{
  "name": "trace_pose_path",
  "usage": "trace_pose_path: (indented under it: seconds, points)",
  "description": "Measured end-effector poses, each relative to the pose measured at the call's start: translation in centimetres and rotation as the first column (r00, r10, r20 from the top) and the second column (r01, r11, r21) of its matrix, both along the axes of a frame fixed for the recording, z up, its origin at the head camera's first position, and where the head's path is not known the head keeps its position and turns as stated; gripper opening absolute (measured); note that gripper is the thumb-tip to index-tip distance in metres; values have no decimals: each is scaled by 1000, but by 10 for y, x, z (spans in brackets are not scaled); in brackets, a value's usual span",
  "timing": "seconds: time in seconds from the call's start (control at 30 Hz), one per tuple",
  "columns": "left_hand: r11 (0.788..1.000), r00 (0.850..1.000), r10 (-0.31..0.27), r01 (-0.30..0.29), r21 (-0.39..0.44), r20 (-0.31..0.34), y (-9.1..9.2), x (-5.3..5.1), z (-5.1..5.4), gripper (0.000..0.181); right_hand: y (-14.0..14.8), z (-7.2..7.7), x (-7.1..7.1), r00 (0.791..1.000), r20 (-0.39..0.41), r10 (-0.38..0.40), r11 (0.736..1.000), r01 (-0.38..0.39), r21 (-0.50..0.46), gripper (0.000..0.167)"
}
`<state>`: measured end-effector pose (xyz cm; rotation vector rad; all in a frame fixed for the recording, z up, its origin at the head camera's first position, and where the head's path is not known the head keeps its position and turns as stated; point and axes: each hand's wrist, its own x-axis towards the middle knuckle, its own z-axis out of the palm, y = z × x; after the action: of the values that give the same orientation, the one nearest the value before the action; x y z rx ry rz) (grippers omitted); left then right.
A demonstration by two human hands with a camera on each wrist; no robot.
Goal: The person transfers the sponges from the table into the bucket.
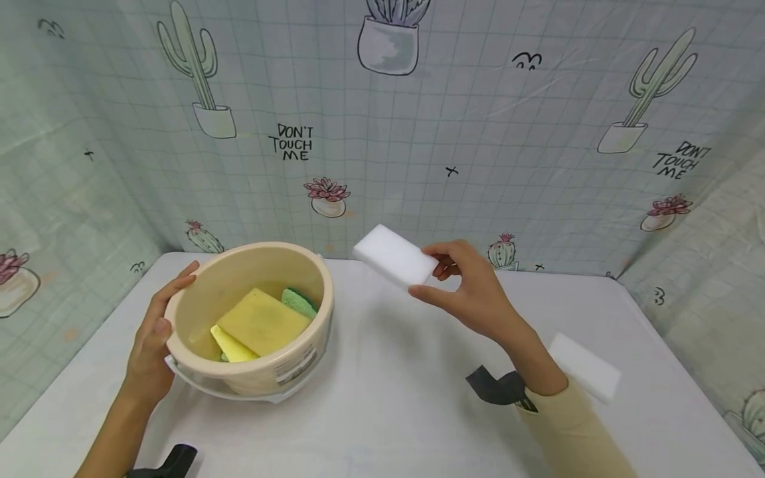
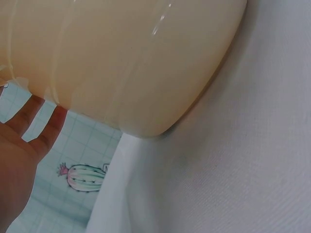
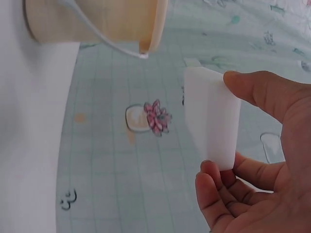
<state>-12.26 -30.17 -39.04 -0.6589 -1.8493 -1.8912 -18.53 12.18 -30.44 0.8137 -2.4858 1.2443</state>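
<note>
A cream bucket [image 1: 279, 247] with a white handle stands on the left of the table. Inside it lie a large yellow sponge [image 1: 263, 322], a paler yellow piece [image 1: 232, 346] and a green sponge [image 1: 299, 303]. My left hand [image 1: 149, 352] rests along the bucket's left side, its fingers fairly straight against the outer wall near the rim. Raised above the table to the right of the bucket, a white sponge block [image 1: 394, 255] is pinched by one end between the thumb and fingers of my right hand [image 1: 472, 292]. The right wrist view shows the same white block [image 3: 211, 116] edge-on.
A second white block [image 1: 586, 368] lies on the white table [image 1: 382, 411], partly behind the right forearm. A cactus-print curtain [image 1: 406, 133] encloses the back and both sides. Black straps with camera mounts [image 1: 496, 386] sit at the wrists.
</note>
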Motion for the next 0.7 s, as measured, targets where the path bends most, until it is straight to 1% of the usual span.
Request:
trace_pose_path:
  seconds: [0.17,0.37,0.7]
  points:
    - [1000,1000,-8,8,6,-2,1,0,1,56,-22,6,4,999,10,49,999,-49,-10,54]
    - [1000,1000,-11,11,11,1,2,0,2,56,-45,9,7,995,-2,98,995,-98,-10,54]
    - [1000,1000,0,-1,22,26,3,2,3,56,-84,12,14,986,13,166,985,-167,36,54]
